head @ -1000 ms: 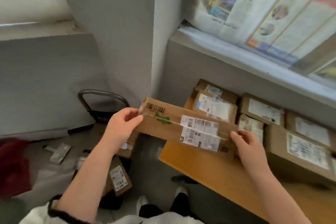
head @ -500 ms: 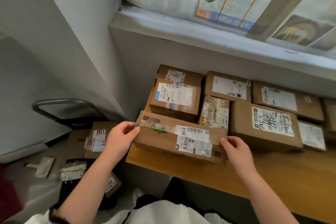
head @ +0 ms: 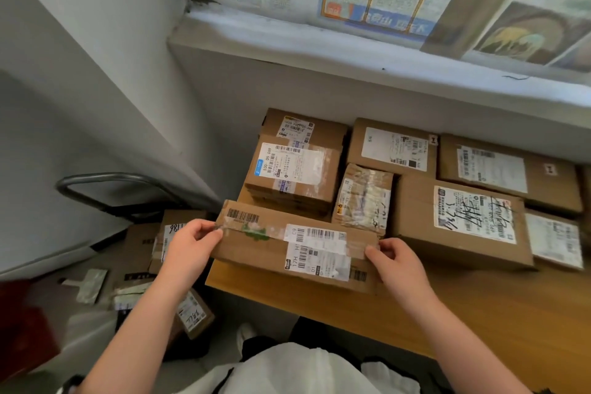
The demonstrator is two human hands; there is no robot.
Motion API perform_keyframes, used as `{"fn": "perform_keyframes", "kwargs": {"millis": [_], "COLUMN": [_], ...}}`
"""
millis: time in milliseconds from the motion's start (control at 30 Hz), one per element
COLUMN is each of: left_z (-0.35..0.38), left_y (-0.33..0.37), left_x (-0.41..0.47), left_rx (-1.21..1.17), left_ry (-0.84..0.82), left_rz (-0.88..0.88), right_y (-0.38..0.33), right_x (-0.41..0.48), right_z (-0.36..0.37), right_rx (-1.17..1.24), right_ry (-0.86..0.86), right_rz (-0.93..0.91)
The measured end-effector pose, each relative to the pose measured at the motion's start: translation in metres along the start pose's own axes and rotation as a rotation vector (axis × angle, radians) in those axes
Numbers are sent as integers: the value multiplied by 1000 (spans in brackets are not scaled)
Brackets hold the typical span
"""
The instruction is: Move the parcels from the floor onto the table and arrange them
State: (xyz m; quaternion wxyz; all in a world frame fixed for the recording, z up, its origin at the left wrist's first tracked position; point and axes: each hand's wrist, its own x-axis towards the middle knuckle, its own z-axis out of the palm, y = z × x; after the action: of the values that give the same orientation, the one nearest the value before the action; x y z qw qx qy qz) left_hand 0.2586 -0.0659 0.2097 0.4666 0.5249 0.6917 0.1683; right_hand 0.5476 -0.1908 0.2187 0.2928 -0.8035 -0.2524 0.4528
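Parcels [head: 393, 147] stood packed in rows against the wall on our tabletop [head: 479, 307], and we had the long flat parcel [head: 256, 246] right at the near left corner, snug in front of the blue-tagged parcel [head: 294, 176] stacked on another. Our left hand [head: 188, 243] gripped its left end, thumb over the tape on top and fingers curled underneath. Our right hand [head: 396, 261] pinched the right end the same way. We couldn't tell whether the base was fully down on the wood or a shade above it.

Here was the worry. That left end sat at, maybe just past, the tabletop's side edge, with the floor [head: 64, 265] and more floor parcels [head: 195, 317] below. Had we let go with it poking out, a bump could have tipped it off. Our grip was only at the two ends and over glossy tape, so a slip looked possible. Pushing it back hard could have shoved the stacked pair or wedged against the taped small parcel [head: 363, 198] beside them and knocked the row crooked.
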Motion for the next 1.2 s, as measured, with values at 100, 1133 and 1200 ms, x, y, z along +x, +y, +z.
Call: {"fn": "perform_keyframes", "kwargs": {"millis": [100, 1133, 1200], "left_z": [-14, -16, -16], "left_y": [2, -8, -9], "left_x": [-1, 40, 41], "left_rx": [62, -118, -111], "left_ry": [95, 250, 238], "left_rz": [29, 48, 56], "right_y": [-11, -65, -64], "right_x": [-5, 22, 22], "right_z": [2, 17, 17], "right_rx": [30, 186, 185], "right_ry": [-137, -297, -301], "right_rz": [26, -65, -69]}}
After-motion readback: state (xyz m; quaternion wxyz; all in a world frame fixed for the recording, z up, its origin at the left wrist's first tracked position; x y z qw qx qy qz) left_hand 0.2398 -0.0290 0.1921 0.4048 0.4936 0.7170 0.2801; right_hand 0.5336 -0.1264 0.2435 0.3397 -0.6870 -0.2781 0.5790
